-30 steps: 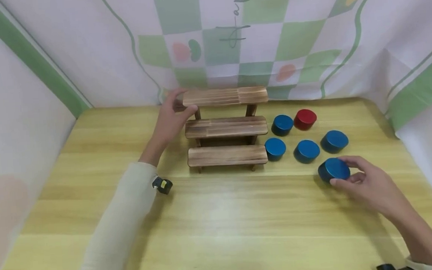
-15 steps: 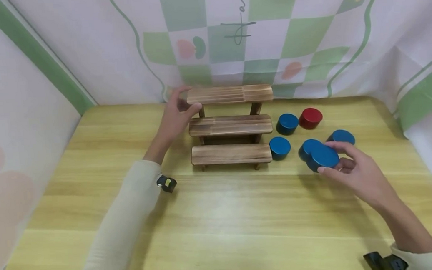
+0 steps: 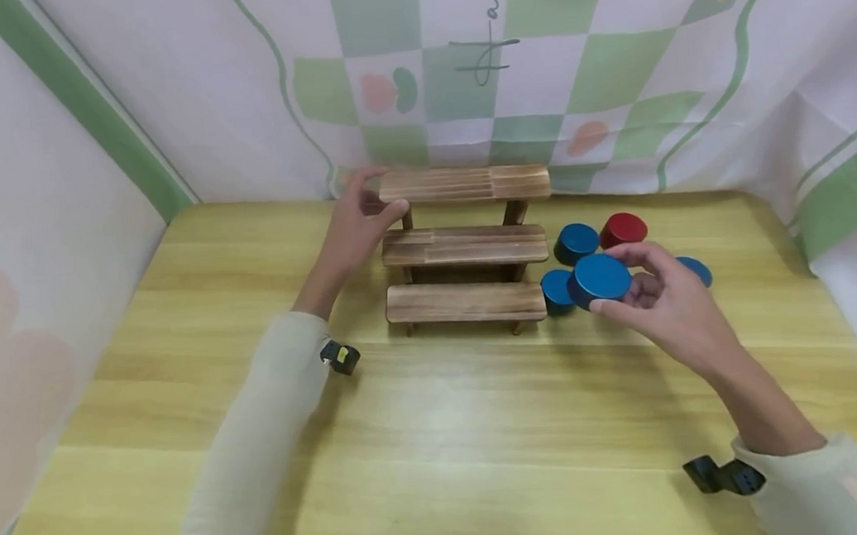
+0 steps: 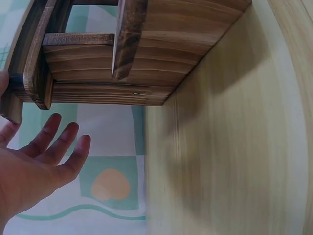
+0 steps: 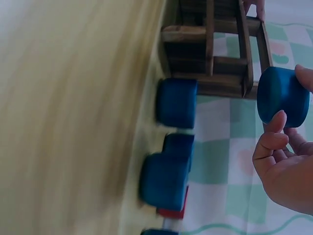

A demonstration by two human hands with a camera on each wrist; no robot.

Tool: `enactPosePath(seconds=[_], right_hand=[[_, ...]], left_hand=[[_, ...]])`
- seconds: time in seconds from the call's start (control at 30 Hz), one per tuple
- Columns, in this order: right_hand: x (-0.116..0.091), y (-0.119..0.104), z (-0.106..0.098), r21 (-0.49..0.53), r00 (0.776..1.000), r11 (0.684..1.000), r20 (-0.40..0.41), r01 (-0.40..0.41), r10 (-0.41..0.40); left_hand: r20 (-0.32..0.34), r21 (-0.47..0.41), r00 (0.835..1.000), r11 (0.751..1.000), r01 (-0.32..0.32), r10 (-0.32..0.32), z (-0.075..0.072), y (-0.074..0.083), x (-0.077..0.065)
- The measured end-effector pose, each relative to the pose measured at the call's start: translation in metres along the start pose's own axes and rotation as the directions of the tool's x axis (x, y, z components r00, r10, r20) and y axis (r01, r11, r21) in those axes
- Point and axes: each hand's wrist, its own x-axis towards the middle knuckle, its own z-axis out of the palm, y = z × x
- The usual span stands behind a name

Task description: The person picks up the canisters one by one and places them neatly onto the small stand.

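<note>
A three-tier wooden step stand (image 3: 468, 302) stands at the back of the table. My left hand (image 3: 355, 231) pinches the left end of its top tier between thumb and index finger; in the left wrist view the other fingers (image 4: 61, 142) stay spread off the wood. My right hand (image 3: 670, 309) holds a blue round block (image 3: 599, 279) by its sides, raised above the table right of the stand. In the right wrist view this held block (image 5: 282, 97) is well clear of the tabletop. Beneath it in the head view, a blue block (image 3: 554, 292) is partly covered.
Right of the stand are another blue block (image 3: 576, 242), a red block (image 3: 624, 227) and a blue block (image 3: 697, 270) partly behind my right hand. A further blue block (image 5: 165, 181) shows in the right wrist view. A patterned curtain (image 3: 535, 78) hangs behind the table.
My right hand has lifted the blue block and carried it leftward and toward the back, near the stand. My left hand keeps its place on the top tier. The head view has shifted slightly.
</note>
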Motion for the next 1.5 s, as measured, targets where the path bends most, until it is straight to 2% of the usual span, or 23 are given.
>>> enactPosePath(seconds=[0.33, 0.53, 0.7, 0.87, 1.03, 1.23, 1.5], right_hand=[[0.023, -0.033, 0.010, 0.065, 0.999, 0.998, -0.032, 0.022, -0.020], [0.045, -0.057, 0.015, 0.014, 0.999, 0.999, -0.010, 0.052, -0.052], [0.064, -0.077, 0.022, 0.020, 0.998, 0.998, 0.020, 0.053, -0.054], [0.083, -0.090, 0.030, 0.027, 0.997, 0.998, 0.063, 0.053, -0.054], [0.102, -0.102, 0.037, 0.027, 0.994, 0.997, 0.072, 0.076, -0.078], [0.121, -0.114, 0.053, 0.052, 0.991, 0.994, 0.083, 0.100, -0.104], [0.139, -0.129, 0.063, 0.034, 0.991, 0.996, 0.102, 0.085, -0.088]], left_hand=[[-0.005, -0.040, 1.000, 0.999, 0.020, -0.021, 0.001, 0.004, -0.001], [-0.006, -0.034, 0.999, 0.999, 0.033, -0.033, -0.006, 0.004, -0.004], [0.003, -0.021, 0.999, 0.999, 0.049, -0.049, -0.009, 0.007, -0.004], [0.012, -0.028, 0.997, 0.997, 0.073, -0.073, -0.008, 0.008, -0.004], [0.028, -0.013, 0.996, 0.996, 0.088, -0.087, -0.009, 0.010, -0.002], [0.021, 0.004, 0.996, 0.997, 0.081, -0.081, -0.012, 0.012, -0.003], [0.026, -0.020, 0.997, 0.997, 0.071, -0.070, -0.007, 0.013, -0.004]])
